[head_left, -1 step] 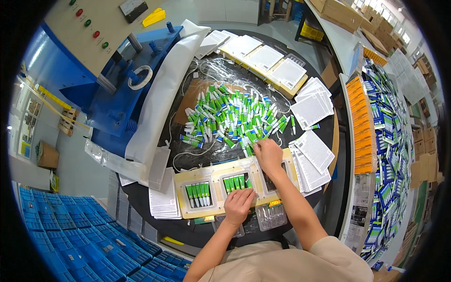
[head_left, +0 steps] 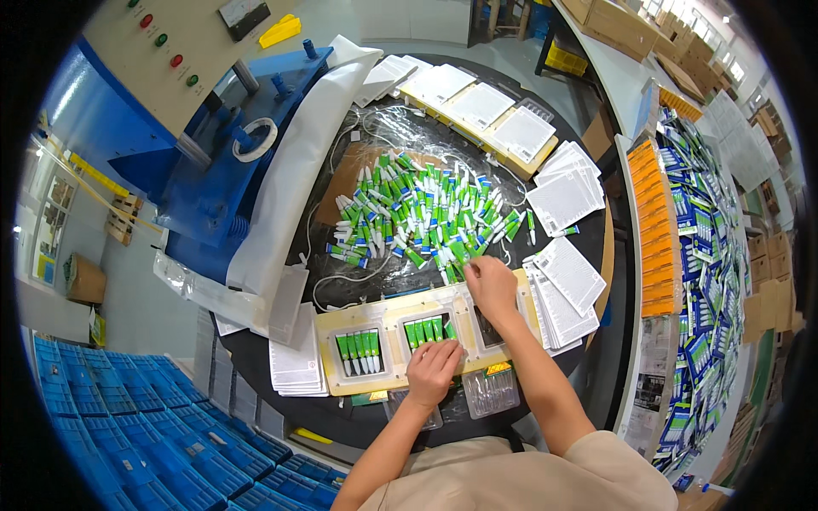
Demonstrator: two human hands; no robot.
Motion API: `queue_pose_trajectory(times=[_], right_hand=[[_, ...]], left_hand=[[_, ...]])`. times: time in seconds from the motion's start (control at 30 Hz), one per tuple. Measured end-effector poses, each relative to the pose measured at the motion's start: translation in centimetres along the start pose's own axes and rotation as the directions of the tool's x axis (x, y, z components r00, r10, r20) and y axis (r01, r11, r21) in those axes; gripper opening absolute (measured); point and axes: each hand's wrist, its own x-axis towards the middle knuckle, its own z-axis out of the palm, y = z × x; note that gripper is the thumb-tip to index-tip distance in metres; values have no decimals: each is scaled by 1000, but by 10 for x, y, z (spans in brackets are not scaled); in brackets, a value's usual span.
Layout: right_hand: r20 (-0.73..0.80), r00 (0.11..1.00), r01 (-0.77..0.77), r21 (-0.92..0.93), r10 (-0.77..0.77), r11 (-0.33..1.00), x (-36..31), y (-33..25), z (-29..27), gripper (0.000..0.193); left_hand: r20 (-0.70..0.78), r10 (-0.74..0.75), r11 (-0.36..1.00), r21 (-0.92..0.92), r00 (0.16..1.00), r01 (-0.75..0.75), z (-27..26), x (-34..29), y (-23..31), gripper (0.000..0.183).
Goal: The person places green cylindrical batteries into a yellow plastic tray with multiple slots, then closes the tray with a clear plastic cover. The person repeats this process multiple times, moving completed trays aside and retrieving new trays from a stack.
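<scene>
My left hand (head_left: 433,366) rests on the near edge of the middle clear tray (head_left: 398,351), its fingers curled together over the lower ends of green tubes (head_left: 423,330). A tilted tube (head_left: 450,329) shows beside those fingertips; what they grip is hidden. At the near edge of a heap of green-and-white squeeze tubes (head_left: 417,204), my right hand (head_left: 492,292) pinches a green tube (head_left: 458,251). The cream fixture (head_left: 389,319) bears the trays. Its left tray (head_left: 383,366) holds a row of several tubes; my right forearm partly hides the right-hand recess (head_left: 487,332).
White printed cards (head_left: 564,277) lie stacked at the right, more cards (head_left: 294,362) at the left. A second fixture (head_left: 511,153) with cards stands at the back. A blue machine (head_left: 230,162) borders the table's left. Empty clear blisters (head_left: 492,393) lie in front; a bin of packed tubes (head_left: 694,315) stands right.
My right hand has shifted very slightly right and toward me, at the heap's near edge. My left hand stays on the middle tray.
</scene>
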Motion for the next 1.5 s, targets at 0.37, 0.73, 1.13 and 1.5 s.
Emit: queue_pose_trajectory(times=[0.37, 0.73, 1.13, 1.5], right_hand=[[-29, 986, 166, 7, -166, 986, -128, 12, -46, 21], [-139, 989, 57, 49, -50, 997, 28, 24, 7, 25], [116, 793, 593, 77, -598, 802, -80, 57, -82, 34], [24, 927, 365, 170, -374, 915, -29, 74, -46, 26]], left_hand=[[224, -51, 999, 19, 973, 48, 1, -14, -7, 37], [101, -488, 854, -149, 867, 498, 46, 95, -78, 23], [229, -654, 756, 165, 721, 634, 97, 142, -111, 32], [32, -259, 966, -1, 965, 260, 12, 46, 52, 24]])
